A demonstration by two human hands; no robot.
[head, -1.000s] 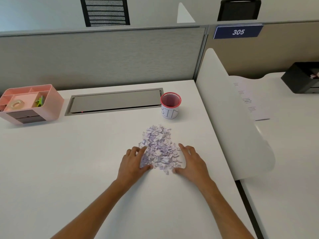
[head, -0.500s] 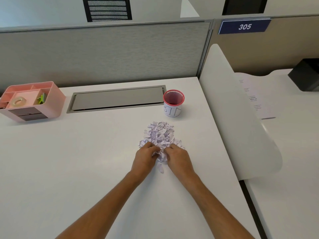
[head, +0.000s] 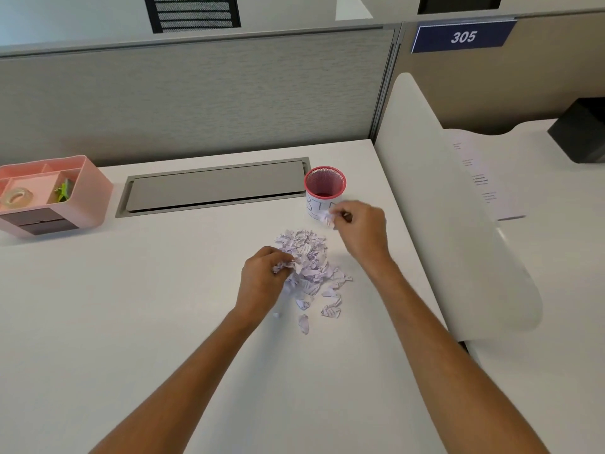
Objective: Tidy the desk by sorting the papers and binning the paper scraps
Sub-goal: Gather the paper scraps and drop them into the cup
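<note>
crumpled lilac-white paper scraps (head: pixel 306 257), loosely heaped

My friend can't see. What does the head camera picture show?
A person's right hand pinches a few torn white paper scraps beside a small red mesh bin, while the left hand grips more from the pile of scraps on the white desk.
</note>
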